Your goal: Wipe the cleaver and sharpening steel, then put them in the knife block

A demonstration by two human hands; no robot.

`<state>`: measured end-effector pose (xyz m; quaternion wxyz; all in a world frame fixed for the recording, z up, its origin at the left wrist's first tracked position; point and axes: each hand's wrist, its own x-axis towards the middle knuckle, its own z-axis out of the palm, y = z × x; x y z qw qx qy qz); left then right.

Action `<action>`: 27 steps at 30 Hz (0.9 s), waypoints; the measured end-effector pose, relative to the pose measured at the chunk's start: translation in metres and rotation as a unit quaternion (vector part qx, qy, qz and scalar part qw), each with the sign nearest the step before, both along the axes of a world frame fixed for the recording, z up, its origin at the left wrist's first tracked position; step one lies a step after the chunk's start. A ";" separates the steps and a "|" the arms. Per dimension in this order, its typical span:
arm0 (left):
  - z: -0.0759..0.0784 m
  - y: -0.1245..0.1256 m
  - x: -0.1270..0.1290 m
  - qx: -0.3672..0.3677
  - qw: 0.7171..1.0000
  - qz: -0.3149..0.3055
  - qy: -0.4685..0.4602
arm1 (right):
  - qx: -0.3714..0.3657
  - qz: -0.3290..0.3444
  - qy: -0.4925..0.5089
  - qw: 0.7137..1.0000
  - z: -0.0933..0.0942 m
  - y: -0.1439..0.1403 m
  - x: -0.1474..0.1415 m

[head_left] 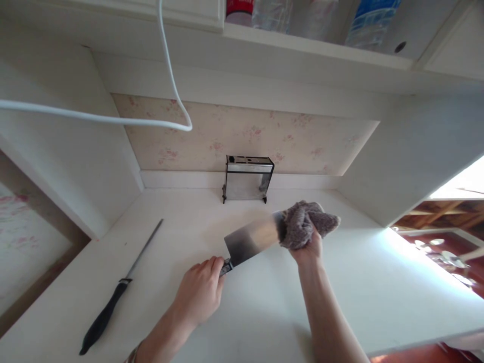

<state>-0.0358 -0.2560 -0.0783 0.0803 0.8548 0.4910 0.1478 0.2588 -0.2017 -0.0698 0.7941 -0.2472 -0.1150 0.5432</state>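
Note:
My left hand point(200, 290) grips the handle of a broad steel cleaver point(249, 241), held flat above the white counter point(378, 282) with the blade pointing right and away. My right hand point(308, 247) holds a bunched grey-brown cloth point(304, 222) wrapped around the far end of the blade. The blade looks slightly blurred.
A honing steel with a black handle point(113, 297) lies on the counter at the left. A metal knife rack point(247, 177) stands against the flowered back wall. A white cable point(113, 118) hangs overhead. Bottles point(370, 20) stand on the shelf above. The counter's edge runs along the right.

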 end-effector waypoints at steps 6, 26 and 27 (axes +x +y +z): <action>0.016 0.004 -0.004 -0.109 0.937 0.094 -0.318 | 0.005 -0.040 -0.002 0.999 -0.010 0.003 0.017; 0.006 -0.004 0.020 -0.442 0.710 0.013 -0.548 | -0.073 0.177 -0.187 0.964 0.012 -0.045 -0.132; 0.006 -0.003 0.019 -0.449 0.701 0.010 -0.554 | -0.076 0.170 -0.191 0.964 0.013 -0.044 -0.130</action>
